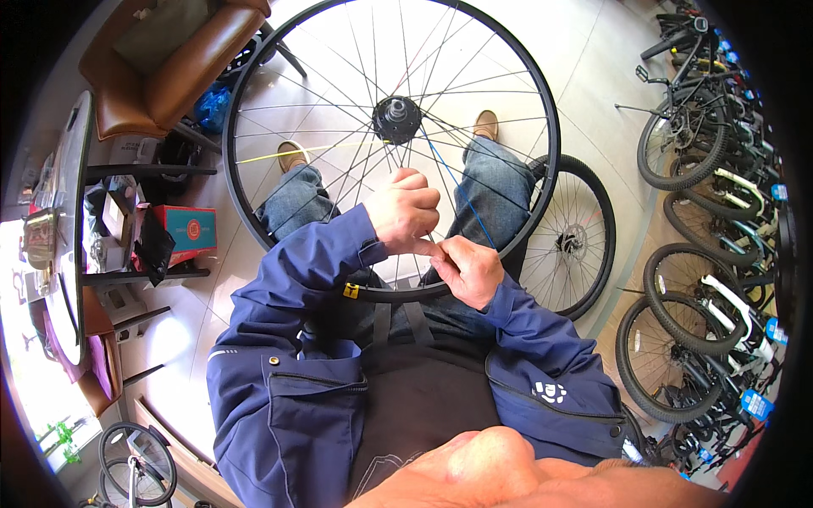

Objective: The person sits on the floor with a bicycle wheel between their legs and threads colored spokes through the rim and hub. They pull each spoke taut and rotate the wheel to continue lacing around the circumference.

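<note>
A bare bicycle wheel [555, 127] with a black rim lies across my lap, its near edge close to my belly. At its middle sits a black hub [396, 118] with thin dark spokes running out to the rim. One yellow spoke [313, 151] and one blue spoke [448, 172] stand out among them. My left hand [403, 212] is closed above the spokes, inside the near rim. Just to its right, my right hand [467, 271] is closed at the near rim. The fingers of both hands meet, and whatever they pinch is hidden.
A second wheel with a tyre [611, 241] is by my right leg. Bicycles [686, 339] stand in a row along the right. On the left are a brown armchair [174, 80], a table [85, 169] and a red box [193, 230]. Another bicycle [135, 466] is at lower left.
</note>
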Available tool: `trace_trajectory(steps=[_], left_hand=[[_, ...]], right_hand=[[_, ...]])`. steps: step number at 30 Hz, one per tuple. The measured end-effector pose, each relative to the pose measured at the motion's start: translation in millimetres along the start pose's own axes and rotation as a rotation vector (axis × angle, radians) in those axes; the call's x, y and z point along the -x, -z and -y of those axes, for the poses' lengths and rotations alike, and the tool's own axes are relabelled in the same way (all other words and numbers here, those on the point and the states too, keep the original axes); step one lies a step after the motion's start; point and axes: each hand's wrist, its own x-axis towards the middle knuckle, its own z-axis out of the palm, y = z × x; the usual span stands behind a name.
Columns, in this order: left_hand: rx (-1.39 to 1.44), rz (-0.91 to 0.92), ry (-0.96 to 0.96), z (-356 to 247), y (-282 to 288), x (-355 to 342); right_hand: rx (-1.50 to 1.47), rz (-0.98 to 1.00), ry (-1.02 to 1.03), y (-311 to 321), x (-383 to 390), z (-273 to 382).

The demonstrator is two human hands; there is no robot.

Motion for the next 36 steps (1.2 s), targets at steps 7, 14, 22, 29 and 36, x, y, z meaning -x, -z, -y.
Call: trace_trajectory(steps=[7, 14, 22, 29, 36], left_hand=[[-0.012, -0.057, 0.012, -4.5, -1.0, -7.5], [-0.068, -0.161, 0.040, -7.0, -15.5, -10.6], [-0.138, -0.199, 0.150, -13.9, -24.5, -10.5], [-0.176, -0.187, 0.160, -12.8, -30.1, -7.0], [-0.245, -0.137, 0.201, -13.1, -35.2, -4.3]], right_hand=[[-0.133, 0.035, -0.086, 5.9, 3.0, 0.4], [-0.501, 0.338, -0.476, 52.9, -10.7, -0.8], [-0.112, 0.261, -0.486, 105.7, -31.5, -34.1], [-0.062, 0.319, -0.313, 120.3, -32.7, -44.5], [-0.313, 0.283, -0.498, 127.6, -25.7, -53.7]])
